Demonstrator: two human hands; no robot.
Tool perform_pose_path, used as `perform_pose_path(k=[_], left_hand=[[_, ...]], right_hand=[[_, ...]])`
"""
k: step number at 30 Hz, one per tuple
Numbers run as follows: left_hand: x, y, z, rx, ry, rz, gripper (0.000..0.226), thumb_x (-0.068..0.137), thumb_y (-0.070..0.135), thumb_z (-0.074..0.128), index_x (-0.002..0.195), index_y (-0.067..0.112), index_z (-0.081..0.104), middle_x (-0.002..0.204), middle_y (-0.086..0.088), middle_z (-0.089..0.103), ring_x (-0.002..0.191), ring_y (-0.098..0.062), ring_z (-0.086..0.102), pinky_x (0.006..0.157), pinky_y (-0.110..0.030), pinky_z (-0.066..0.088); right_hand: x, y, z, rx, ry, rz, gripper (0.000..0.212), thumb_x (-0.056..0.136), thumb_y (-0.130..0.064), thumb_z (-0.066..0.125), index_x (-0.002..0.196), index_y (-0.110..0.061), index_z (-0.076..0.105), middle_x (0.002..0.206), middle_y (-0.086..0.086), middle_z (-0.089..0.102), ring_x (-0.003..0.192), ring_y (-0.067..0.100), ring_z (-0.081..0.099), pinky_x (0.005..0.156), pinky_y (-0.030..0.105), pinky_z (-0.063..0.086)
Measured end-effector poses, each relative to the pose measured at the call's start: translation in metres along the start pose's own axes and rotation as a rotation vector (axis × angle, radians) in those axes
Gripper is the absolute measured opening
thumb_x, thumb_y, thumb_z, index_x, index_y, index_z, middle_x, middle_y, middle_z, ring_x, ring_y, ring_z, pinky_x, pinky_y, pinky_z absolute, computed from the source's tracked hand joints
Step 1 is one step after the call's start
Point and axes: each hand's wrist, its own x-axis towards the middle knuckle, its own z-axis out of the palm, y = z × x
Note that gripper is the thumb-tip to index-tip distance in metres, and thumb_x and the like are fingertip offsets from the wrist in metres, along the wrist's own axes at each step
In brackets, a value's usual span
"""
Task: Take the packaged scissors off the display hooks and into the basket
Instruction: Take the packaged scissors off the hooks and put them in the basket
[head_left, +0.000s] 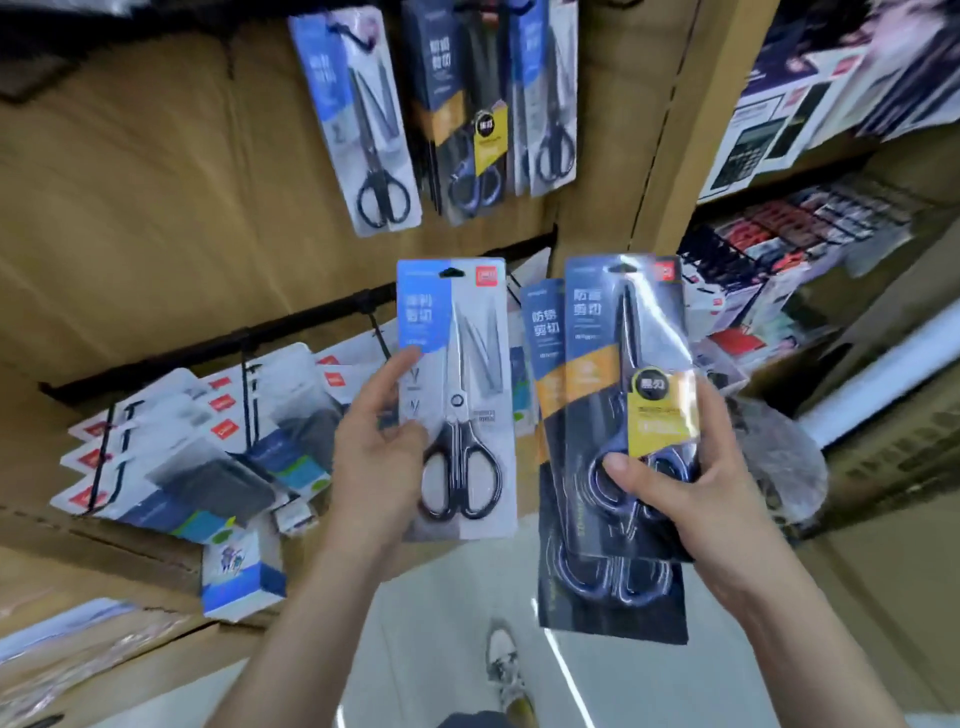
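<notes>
Over the open floor (441, 649), the left hand (374, 441) pinches a blue-and-white scissors pack (467, 332) by its edge, fingers curled round it. The right hand (691, 483) grips the dark scissors packs (597, 332), seemingly two stacked, thumb across the front. Both are upright, clear of the hooks (382, 338) and ready to lower. No basket shows. Farther up, more hanging packs (363, 119) remain.

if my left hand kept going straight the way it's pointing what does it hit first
Probably the black display rail, just behind the top of the white scissors pack that the left hand holds. The hanging packs sit higher. Depth is unclear, so this is a guess.
</notes>
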Motion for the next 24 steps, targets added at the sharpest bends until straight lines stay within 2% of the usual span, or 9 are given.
perform_pose_path(k=[3, 5, 8, 12, 15, 17, 21, 23, 24], left_hand=[[0.031, 0.014, 0.006, -0.041, 0.025, 0.021, 0.074, 0.087, -0.014, 0.041, 0.119, 0.049, 0.062, 0.108, 0.001, 0.069, 0.070, -0.015, 0.056, 0.061, -0.027, 0.045], [0.048, 0.023, 0.011, -0.133, 0.019, -0.007, 0.070, 0.086, -0.014, 0.041, 0.115, 0.046, 0.065, 0.091, 0.000, 0.067, 0.062, -0.014, 0.047, 0.057, -0.025, 0.039], [0.066, 0.034, 0.020, -0.230, -0.019, -0.016, 0.051, 0.092, -0.007, 0.049, 0.113, 0.035, 0.069, 0.065, 0.005, 0.052, 0.057, -0.011, 0.044, 0.062, -0.022, 0.041], [0.086, 0.047, 0.033, -0.212, -0.028, 0.099, 0.037, 0.095, 0.005, 0.059, 0.119, 0.033, 0.060, 0.080, 0.009, 0.068, 0.072, -0.005, 0.063, 0.068, -0.016, 0.052], [0.098, 0.052, 0.034, -0.103, 0.028, 0.214, 0.047, 0.087, 0.028, 0.070, 0.126, 0.047, 0.052, 0.122, 0.000, 0.068, 0.116, -0.025, 0.062, 0.099, -0.046, 0.050], [0.100, 0.055, 0.033, -0.027, 0.061, 0.305, 0.052, 0.082, 0.038, 0.069, 0.127, 0.052, 0.049, 0.137, 0.000, 0.059, 0.128, -0.035, 0.053, 0.106, -0.060, 0.041], [0.098, 0.065, 0.042, -0.008, 0.166, 0.415, 0.049, 0.091, 0.014, 0.069, 0.127, 0.042, 0.051, 0.124, 0.023, 0.060, 0.097, -0.009, 0.061, 0.088, -0.023, 0.050], [0.098, 0.065, 0.048, 0.000, 0.219, 0.413, 0.045, 0.095, 0.012, 0.062, 0.128, 0.040, 0.051, 0.121, -0.002, 0.062, 0.084, -0.021, 0.057, 0.080, -0.024, 0.052], [0.098, 0.067, 0.051, 0.020, 0.246, 0.405, 0.042, 0.097, 0.016, 0.061, 0.129, 0.041, 0.051, 0.122, -0.020, 0.058, 0.089, -0.039, 0.054, 0.084, -0.037, 0.055]], right_hand=[[0.030, -0.018, 0.003, -0.074, -0.002, -0.176, 0.109, 0.070, -0.005, 0.085, 0.138, -0.063, 0.023, 0.138, -0.035, 0.050, 0.124, -0.008, 0.052, 0.096, 0.008, 0.044], [0.047, -0.028, 0.007, -0.126, -0.023, -0.260, 0.105, 0.074, 0.004, 0.078, 0.137, -0.061, 0.025, 0.131, -0.050, 0.043, 0.122, -0.019, 0.047, 0.091, -0.001, 0.038], [0.069, -0.034, 0.012, -0.198, -0.052, -0.321, 0.085, 0.074, -0.001, 0.082, 0.129, -0.056, 0.047, 0.131, -0.040, 0.050, 0.123, -0.016, 0.047, 0.094, -0.001, 0.034], [0.093, -0.041, 0.021, -0.214, -0.096, -0.351, 0.057, 0.075, -0.008, 0.081, 0.107, -0.050, 0.061, 0.114, -0.030, 0.062, 0.106, -0.010, 0.057, 0.089, 0.001, 0.037], [0.112, -0.046, 0.024, -0.196, -0.155, -0.316, 0.046, 0.078, -0.009, 0.078, 0.101, -0.045, 0.064, 0.109, -0.027, 0.065, 0.103, -0.008, 0.059, 0.087, 0.002, 0.038], [0.125, -0.050, 0.024, -0.200, -0.177, -0.317, 0.038, 0.078, -0.018, 0.076, 0.099, -0.047, 0.064, 0.110, -0.029, 0.065, 0.106, -0.012, 0.056, 0.086, -0.001, 0.036], [0.151, -0.061, 0.025, -0.165, -0.274, -0.312, 0.023, 0.076, -0.031, 0.070, 0.093, -0.045, 0.066, 0.107, -0.026, 0.066, 0.107, -0.014, 0.055, 0.083, -0.003, 0.033], [0.164, -0.066, 0.026, -0.152, -0.351, -0.333, 0.018, 0.076, -0.031, 0.069, 0.091, -0.041, 0.067, 0.103, -0.024, 0.068, 0.104, -0.011, 0.058, 0.084, -0.002, 0.034], [0.169, -0.069, 0.026, -0.137, -0.380, -0.345, 0.017, 0.076, -0.030, 0.069, 0.090, -0.040, 0.067, 0.100, -0.024, 0.068, 0.102, -0.010, 0.059, 0.083, -0.001, 0.035]])
